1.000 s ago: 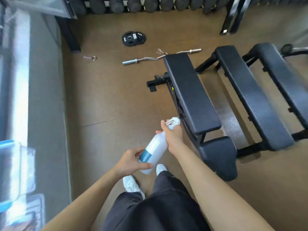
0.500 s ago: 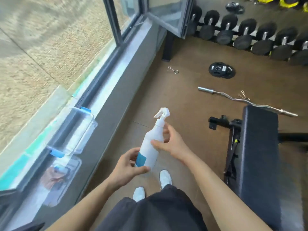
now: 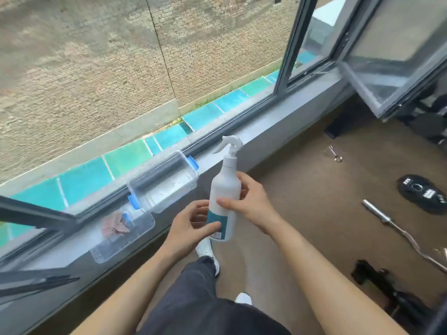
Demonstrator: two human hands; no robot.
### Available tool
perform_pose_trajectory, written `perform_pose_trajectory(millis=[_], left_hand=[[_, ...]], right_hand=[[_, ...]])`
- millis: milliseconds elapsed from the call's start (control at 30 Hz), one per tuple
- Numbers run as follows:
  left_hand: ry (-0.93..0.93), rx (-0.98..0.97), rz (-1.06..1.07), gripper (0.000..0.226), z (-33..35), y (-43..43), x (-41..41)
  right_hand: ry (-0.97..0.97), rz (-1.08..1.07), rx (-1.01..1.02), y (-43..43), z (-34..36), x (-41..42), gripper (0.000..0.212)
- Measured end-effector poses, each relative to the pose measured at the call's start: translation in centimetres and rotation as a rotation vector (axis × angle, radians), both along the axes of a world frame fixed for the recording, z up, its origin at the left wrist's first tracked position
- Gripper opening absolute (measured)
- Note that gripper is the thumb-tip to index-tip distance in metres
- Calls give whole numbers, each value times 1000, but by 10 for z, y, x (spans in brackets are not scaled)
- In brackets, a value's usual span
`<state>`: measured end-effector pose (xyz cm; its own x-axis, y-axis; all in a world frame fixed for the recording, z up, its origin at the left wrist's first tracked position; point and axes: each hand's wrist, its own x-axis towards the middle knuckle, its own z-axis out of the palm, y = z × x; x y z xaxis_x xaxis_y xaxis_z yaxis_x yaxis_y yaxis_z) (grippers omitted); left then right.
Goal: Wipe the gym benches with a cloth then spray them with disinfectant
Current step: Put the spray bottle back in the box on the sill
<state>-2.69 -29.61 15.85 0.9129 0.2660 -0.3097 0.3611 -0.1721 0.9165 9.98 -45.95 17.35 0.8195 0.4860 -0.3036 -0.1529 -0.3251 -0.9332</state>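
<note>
You turn from the benches to the window sill (image 3: 285,122). The spray bottle (image 3: 225,189) now stands upright between your left hand (image 3: 191,226) and right hand (image 3: 254,204), fingers gripping it, near the clear container (image 3: 167,184). Spraying is probably done.

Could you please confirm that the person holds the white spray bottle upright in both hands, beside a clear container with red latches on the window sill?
Not quite: the latches are blue, not red, as the head view shows. The rest is right: the left hand and the right hand both hold the white spray bottle upright, beside the clear container on the window sill.
</note>
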Motion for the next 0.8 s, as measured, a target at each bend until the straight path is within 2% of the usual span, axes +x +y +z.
perform_pose_trajectory(millis=[167, 233, 400, 567, 667, 800], left_hand=[[-116, -67, 216, 51, 19, 103, 69], [-162, -88, 214, 38, 30, 137, 95], [-203, -34, 137, 29, 45, 200, 138], [-182, 40, 247, 17, 36, 229, 144], [-162, 52, 287, 9, 17, 236, 147], [-75, 118, 354, 9, -22, 234, 153]], right_hand=[[28, 204, -56, 69, 1, 65, 68], [38, 285, -93, 99, -3, 87, 70], [-61, 525, -142, 167, -19, 124, 78], [-100, 696, -182, 217, -43, 150, 85], [-132, 734, -213, 237, -55, 164, 74], [-145, 568, -135, 254, -53, 189, 42]])
